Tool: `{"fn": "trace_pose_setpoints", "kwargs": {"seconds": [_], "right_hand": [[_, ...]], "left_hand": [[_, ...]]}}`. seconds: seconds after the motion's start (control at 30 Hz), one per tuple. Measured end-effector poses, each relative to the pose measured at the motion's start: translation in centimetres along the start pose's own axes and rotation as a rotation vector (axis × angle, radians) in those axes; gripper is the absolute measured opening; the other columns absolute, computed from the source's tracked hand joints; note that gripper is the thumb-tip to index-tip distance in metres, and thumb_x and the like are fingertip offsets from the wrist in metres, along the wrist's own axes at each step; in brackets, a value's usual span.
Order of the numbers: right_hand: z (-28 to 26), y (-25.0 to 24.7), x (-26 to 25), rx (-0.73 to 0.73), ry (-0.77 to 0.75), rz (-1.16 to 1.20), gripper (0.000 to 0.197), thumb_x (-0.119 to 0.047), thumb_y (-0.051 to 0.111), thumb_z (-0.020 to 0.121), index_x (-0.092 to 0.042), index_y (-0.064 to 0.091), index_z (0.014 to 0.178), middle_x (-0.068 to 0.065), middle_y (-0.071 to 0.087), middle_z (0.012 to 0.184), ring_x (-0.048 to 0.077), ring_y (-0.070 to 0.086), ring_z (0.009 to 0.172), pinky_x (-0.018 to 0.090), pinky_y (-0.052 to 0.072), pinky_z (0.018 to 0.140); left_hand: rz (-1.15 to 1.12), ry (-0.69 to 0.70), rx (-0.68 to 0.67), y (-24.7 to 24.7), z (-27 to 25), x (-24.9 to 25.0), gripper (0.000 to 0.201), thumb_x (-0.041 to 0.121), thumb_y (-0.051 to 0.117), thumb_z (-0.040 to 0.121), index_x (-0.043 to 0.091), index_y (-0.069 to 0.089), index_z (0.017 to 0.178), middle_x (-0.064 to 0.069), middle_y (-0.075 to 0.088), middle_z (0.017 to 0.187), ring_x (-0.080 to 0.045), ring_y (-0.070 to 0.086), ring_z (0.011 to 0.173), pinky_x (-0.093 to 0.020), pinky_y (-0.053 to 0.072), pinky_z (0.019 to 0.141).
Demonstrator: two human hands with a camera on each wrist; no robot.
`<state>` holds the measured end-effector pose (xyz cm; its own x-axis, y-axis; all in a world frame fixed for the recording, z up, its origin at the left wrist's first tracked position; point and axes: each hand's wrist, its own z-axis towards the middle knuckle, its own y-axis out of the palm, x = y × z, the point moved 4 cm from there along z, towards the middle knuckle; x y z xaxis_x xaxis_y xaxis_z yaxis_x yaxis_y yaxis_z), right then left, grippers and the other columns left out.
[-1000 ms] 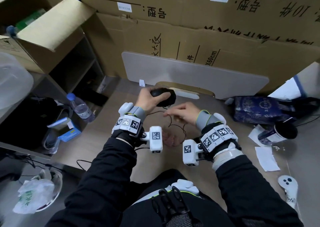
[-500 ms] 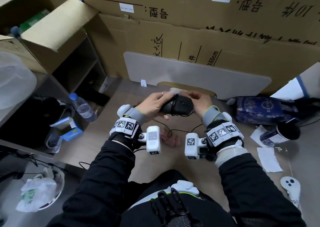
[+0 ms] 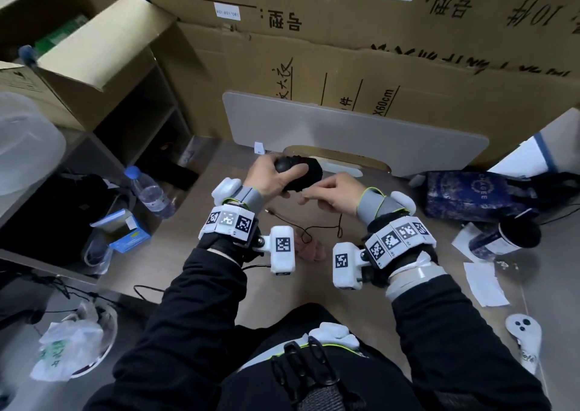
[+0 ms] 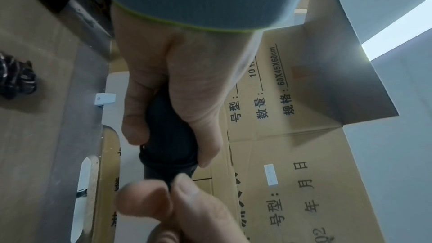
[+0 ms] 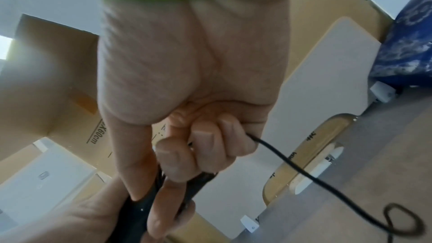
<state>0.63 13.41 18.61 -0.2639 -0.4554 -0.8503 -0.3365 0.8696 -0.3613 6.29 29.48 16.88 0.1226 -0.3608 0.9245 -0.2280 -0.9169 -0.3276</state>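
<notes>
A black computer mouse (image 3: 306, 175) is held above the wooden table (image 3: 175, 244) near its far edge. My left hand (image 3: 273, 178) grips it, thumb on one side and fingers on the other, as the left wrist view shows around the mouse (image 4: 168, 136). Just right of it, my right hand (image 3: 317, 192) pinches the thin black cable (image 3: 314, 229) close to the mouse. In the right wrist view the cable (image 5: 292, 165) runs out from under the curled fingers (image 5: 205, 145) and ends in a loose loop on the table.
A grey board (image 3: 345, 128) leans on stacked cardboard boxes (image 3: 376, 49) behind the table. A water bottle (image 3: 147, 190) and a blue box (image 3: 128, 238) lie left. A blue bag (image 3: 470, 194), a dark cup (image 3: 505, 234), paper slips (image 3: 485, 285) and a white controller (image 3: 524, 332) lie right.
Half a second ago both hands were on the mouse. My right hand has since drawn back to the right with the cable, while the left keeps its hold.
</notes>
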Motion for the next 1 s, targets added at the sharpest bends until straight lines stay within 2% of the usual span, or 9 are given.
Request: {"fn": "trace_pose_setpoints", "kwargs": {"seconds": [0.17,0.27,0.4,0.5,0.6,0.7,0.8,0.9,1.0], "right_hand": [[0.2,-0.9,-0.9,0.159,-0.122,0.131,0.032,-0.024,0.067,0.091,-0.012,0.066,0.061,-0.004,0.039,0.044,0.011,0.028,0.041,0.021,0.023,0.045],[0.6,-2.0,-0.8,0.296,-0.180,0.147,0.028,-0.025,0.067,0.092,-0.013,0.068,0.068,-0.005,0.056,0.057,0.003,0.042,0.049,0.016,0.034,0.055],[0.7,-2.6,1.1,0.441,-0.127,0.212,0.022,-0.028,0.071,0.089,-0.015,0.068,0.071,-0.018,0.064,0.057,-0.007,0.054,0.055,0.009,0.040,0.061],[0.4,-2.1,2.3,0.413,-0.057,0.327,0.021,-0.026,0.076,0.085,-0.017,0.066,0.068,-0.013,0.065,0.059,0.002,0.056,0.057,0.012,0.044,0.060],[0.2,-1.1,2.1,0.400,0.046,0.364,0.026,-0.001,0.061,0.091,-0.017,0.061,0.071,0.002,0.057,0.060,0.015,0.045,0.053,0.017,0.034,0.043],[0.0,-0.3,1.3,0.336,0.092,0.392,0.033,0.010,0.041,0.094,-0.011,0.056,0.074,0.011,0.052,0.063,0.017,0.040,0.049,0.018,0.030,0.040],[-0.2,0.5,1.0,0.179,0.011,0.163,0.026,-0.003,0.048,0.098,-0.014,0.060,0.077,0.008,0.062,0.061,0.011,0.034,0.038,0.016,0.030,0.039],[-0.4,0.9,1.5,0.106,-0.001,0.088,0.024,-0.016,0.053,0.098,-0.019,0.063,0.076,0.007,0.065,0.066,0.012,0.034,0.040,0.020,0.031,0.042],[-0.8,1.7,1.5,-0.016,0.020,0.058,0.014,-0.026,0.058,0.097,-0.020,0.071,0.097,0.004,0.061,0.063,0.011,0.032,0.040,0.019,0.030,0.042]], "left_hand": [[0.395,0.104,-0.025,-0.2,-0.6,-0.1,0.038,0.041,0.079,0.083,0.014,0.072,0.108,-0.005,0.074,0.088,-0.016,0.070,0.068,-0.028,0.056,0.053],[0.164,0.037,-0.320,1.9,-2.1,-0.2,0.031,0.033,0.068,0.095,0.004,0.066,0.107,-0.006,0.070,0.079,-0.006,0.065,0.051,-0.019,0.046,0.043],[-0.246,-0.088,-0.492,2.8,-3.5,0.2,0.039,0.043,0.049,0.103,0.007,0.062,0.113,-0.020,0.075,0.100,-0.032,0.075,0.074,-0.022,0.049,0.043],[-0.318,-0.087,-0.557,2.9,-4.0,0.4,0.048,0.048,0.055,0.097,0.004,0.058,0.115,-0.021,0.074,0.100,-0.032,0.074,0.071,-0.021,0.046,0.041],[-0.480,-0.103,-0.469,3.0,-3.7,0.6,0.047,0.036,0.059,0.094,0.002,0.050,0.127,-0.017,0.074,0.094,-0.030,0.073,0.064,-0.020,0.044,0.037],[-0.511,-0.105,-0.310,2.2,-2.8,0.9,0.031,0.024,0.057,0.102,0.007,0.057,0.127,-0.018,0.072,0.095,-0.031,0.071,0.063,-0.022,0.048,0.042],[-0.457,-0.116,-0.115,1.2,-2.0,0.8,0.020,0.022,0.063,0.098,0.004,0.066,0.107,-0.021,0.068,0.095,-0.030,0.070,0.063,-0.026,0.055,0.048],[-0.414,-0.085,0.007,1.1,-1.6,0.9,0.020,0.020,0.067,0.096,0.003,0.066,0.105,-0.014,0.066,0.094,-0.023,0.067,0.068,-0.024,0.054,0.046],[-0.318,-0.059,0.122,0.4,-0.8,-0.2,0.024,0.024,0.071,0.093,0.005,0.064,0.106,-0.009,0.066,0.093,-0.019,0.072,0.069,-0.027,0.055,0.046]]}}
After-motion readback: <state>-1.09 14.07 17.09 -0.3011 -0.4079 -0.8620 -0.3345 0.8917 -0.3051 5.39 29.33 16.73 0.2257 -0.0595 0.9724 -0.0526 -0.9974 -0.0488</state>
